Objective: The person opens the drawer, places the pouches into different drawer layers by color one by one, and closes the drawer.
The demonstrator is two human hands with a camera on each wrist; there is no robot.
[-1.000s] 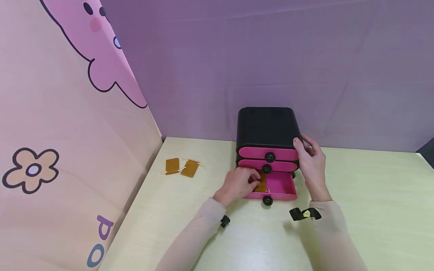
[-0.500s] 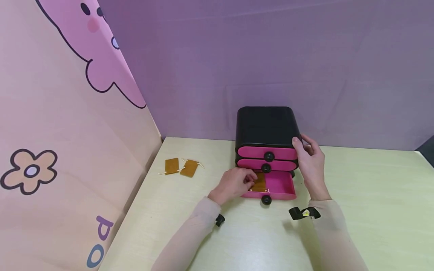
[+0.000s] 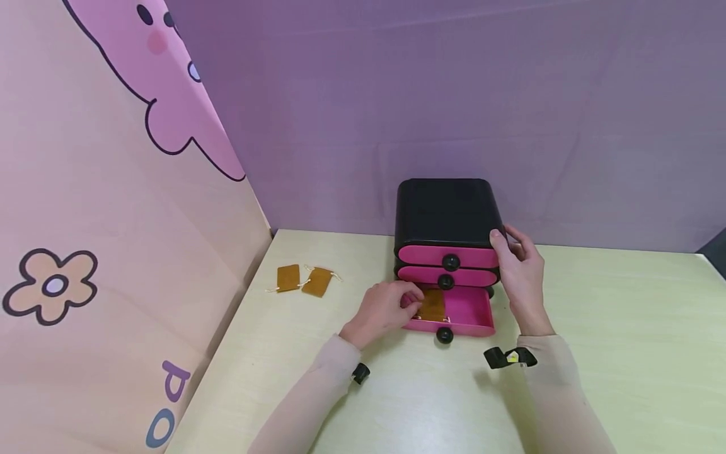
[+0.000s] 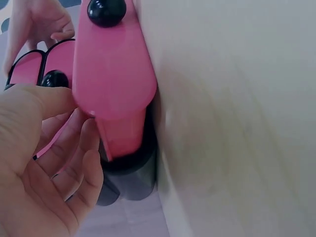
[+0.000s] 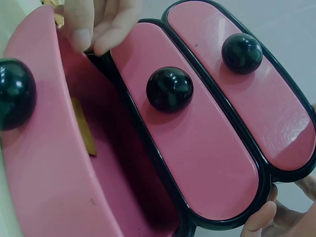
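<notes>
A black cabinet (image 3: 448, 211) with pink drawer fronts stands on the table, its bottom drawer (image 3: 469, 308) pulled out. A brown drawstring pouch (image 3: 433, 305) lies flat inside, towards the drawer's left side; only its edge shows in the right wrist view. My left hand (image 3: 382, 312) is at the drawer's left wall, fingers loosely bent, holding nothing. In the left wrist view its fingers (image 4: 91, 170) are beside that wall. My right hand (image 3: 523, 284) holds the cabinet's right side, thumb at the front corner and fingers along the side, partly hidden.
Two more brown drawstring pouches, a left one (image 3: 288, 278) and a right one (image 3: 317, 282), lie on the table (image 3: 420, 403) left of the cabinet. Black round knobs stick out from the drawers, such as the bottom knob (image 3: 445, 335). A purple wall (image 3: 317, 126) rises behind.
My left hand has drawn back leftward from over the pouch towards the drawer's left edge, so more of the pouch shows. The right hand stays on the cabinet.
</notes>
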